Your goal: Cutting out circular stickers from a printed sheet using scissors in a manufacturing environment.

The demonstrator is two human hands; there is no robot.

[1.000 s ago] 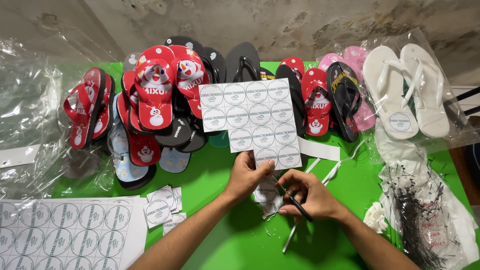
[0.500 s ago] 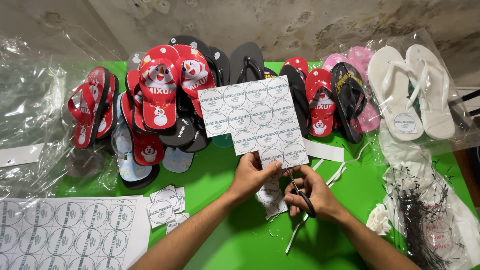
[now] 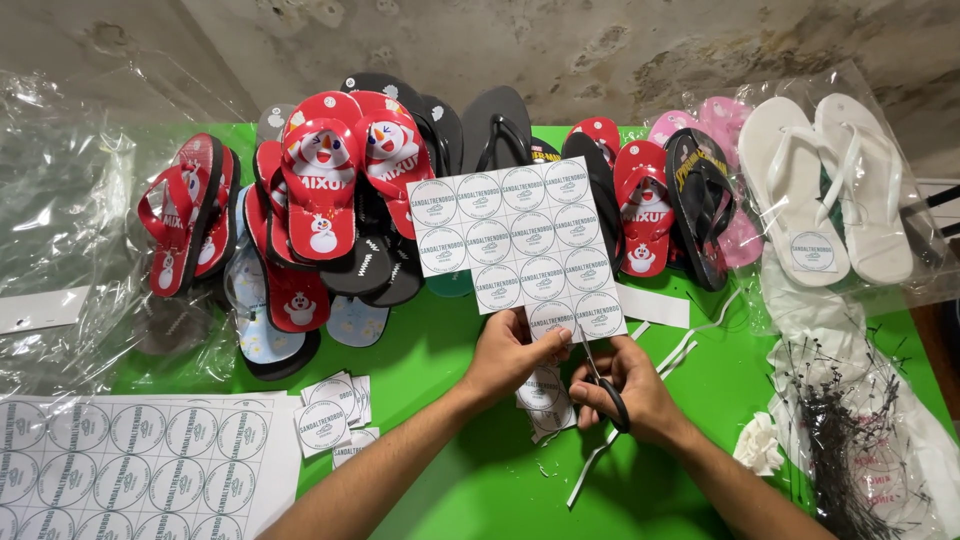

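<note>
My left hand (image 3: pixel 515 355) pinches the near edge of a white sheet of round printed labels (image 3: pixel 515 240), holding it up over the green table (image 3: pixel 470 490). In my right hand (image 3: pixel 630 385) is a pair of black-handled scissors (image 3: pixel 600 380), its blades set into the bottom edge of the sheet between two labels. Small cut label squares (image 3: pixel 545 400) lie under my hands. More cut squares (image 3: pixel 330 420) sit to the left.
Red, black and pale flip-flops (image 3: pixel 330 210) are piled along the back. White sandals (image 3: pixel 835 190) in plastic lie at the right above a bundle of black tag pins (image 3: pixel 845 450). A full label sheet (image 3: pixel 130 465) lies at bottom left, clear bags (image 3: pixel 60 230) at left.
The scissors have moved up to the sheet's bottom edge and cut into it. Both hands and the sheet stay in nearly the same place.
</note>
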